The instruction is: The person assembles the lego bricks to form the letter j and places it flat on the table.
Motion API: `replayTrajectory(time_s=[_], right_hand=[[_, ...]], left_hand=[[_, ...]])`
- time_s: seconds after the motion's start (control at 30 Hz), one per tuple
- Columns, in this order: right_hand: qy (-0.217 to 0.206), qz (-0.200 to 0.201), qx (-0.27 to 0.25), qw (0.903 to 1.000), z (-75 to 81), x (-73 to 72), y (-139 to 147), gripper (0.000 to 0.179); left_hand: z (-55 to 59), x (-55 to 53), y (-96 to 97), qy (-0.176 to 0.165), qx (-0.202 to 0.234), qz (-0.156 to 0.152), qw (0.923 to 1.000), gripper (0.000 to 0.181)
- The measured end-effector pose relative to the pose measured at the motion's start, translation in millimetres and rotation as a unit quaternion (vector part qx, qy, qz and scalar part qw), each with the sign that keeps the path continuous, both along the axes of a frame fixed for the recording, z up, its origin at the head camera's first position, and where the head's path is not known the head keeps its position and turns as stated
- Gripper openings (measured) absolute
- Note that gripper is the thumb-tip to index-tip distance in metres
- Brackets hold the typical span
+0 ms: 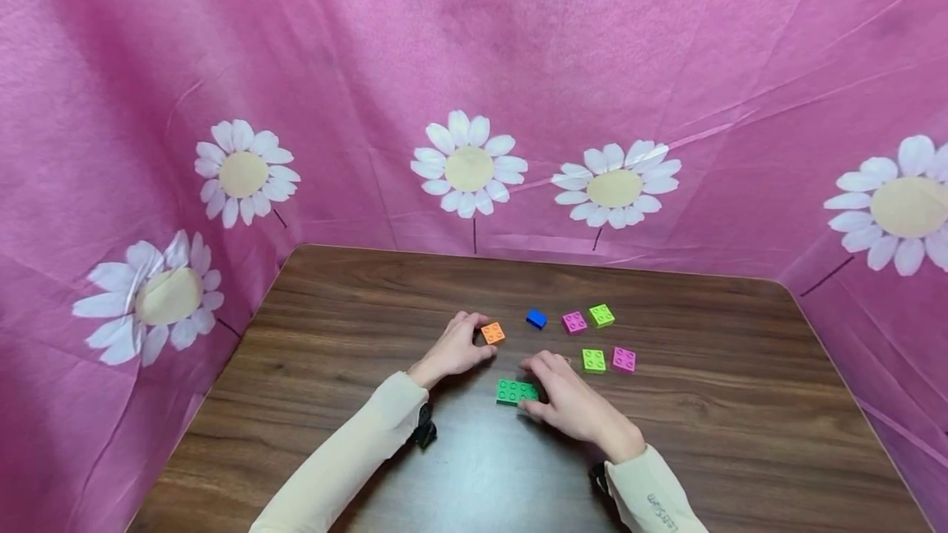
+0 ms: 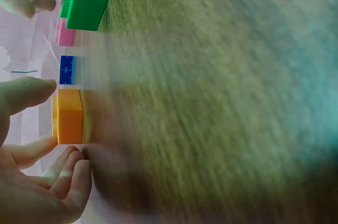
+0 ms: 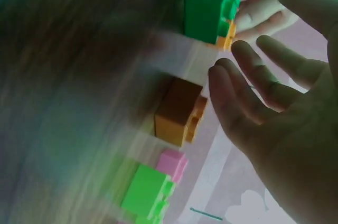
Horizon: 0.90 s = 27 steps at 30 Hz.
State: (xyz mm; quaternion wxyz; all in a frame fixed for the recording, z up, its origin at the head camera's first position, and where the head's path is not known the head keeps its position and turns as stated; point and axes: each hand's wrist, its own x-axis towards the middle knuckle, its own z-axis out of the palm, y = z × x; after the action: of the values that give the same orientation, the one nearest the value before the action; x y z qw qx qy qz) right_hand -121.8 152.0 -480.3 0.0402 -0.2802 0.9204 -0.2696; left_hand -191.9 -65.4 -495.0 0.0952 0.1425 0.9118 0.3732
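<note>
My left hand (image 1: 461, 345) reaches around an orange toy building brick (image 1: 493, 333), its thumb and index finger on two sides. In the left wrist view the thumb stands apart from this brick (image 2: 69, 117), while the index fingertip lies at its edge. My right hand (image 1: 573, 403) is spread beside a longer green brick (image 1: 513, 391), partly covering its right end. The right wrist view shows its fingers loosely bent with nothing between them. Beside those fingers stands a brownish-orange brick (image 3: 178, 111), hidden behind the hand in the head view.
Beyond the hands lies a small blue brick (image 1: 536, 319). To its right are a pink brick (image 1: 573, 322) and a lime brick (image 1: 601, 315). Nearer stand another lime brick (image 1: 593, 360) and pink brick (image 1: 625, 359). A pink flowered cloth (image 1: 355, 105) hangs behind the wooden table (image 1: 741, 401).
</note>
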Motion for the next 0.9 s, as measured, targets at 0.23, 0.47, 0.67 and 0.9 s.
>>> replayTrajectory(time_s=[0.23, 0.47, 0.67, 0.9], right_hand=[[-0.044, 0.002, 0.022, 0.9988, -6.1, -0.9, -7, 0.043], [-0.042, 0.009, 0.038, 0.9983, -5.7, -4.0, -12, 0.035], [-0.035, 0.010, 0.046, 0.9983, -4.8, -7.5, -13, 0.027], [-0.068, 0.007, 0.027, 0.9973, -6.8, -14.4, -12, 0.026]], left_hand=[[-4.3, -2.9, 4.5, -0.013, 0.001, 0.004, 0.9999, 0.048], [-4.2, -7.0, 6.1, -0.018, -0.007, 0.009, 0.9998, 0.046], [-3.4, -9.1, 8.0, -0.017, -0.011, 0.013, 0.9997, 0.045], [-2.1, -9.6, 7.8, -0.022, -0.010, 0.014, 0.9996, 0.044]])
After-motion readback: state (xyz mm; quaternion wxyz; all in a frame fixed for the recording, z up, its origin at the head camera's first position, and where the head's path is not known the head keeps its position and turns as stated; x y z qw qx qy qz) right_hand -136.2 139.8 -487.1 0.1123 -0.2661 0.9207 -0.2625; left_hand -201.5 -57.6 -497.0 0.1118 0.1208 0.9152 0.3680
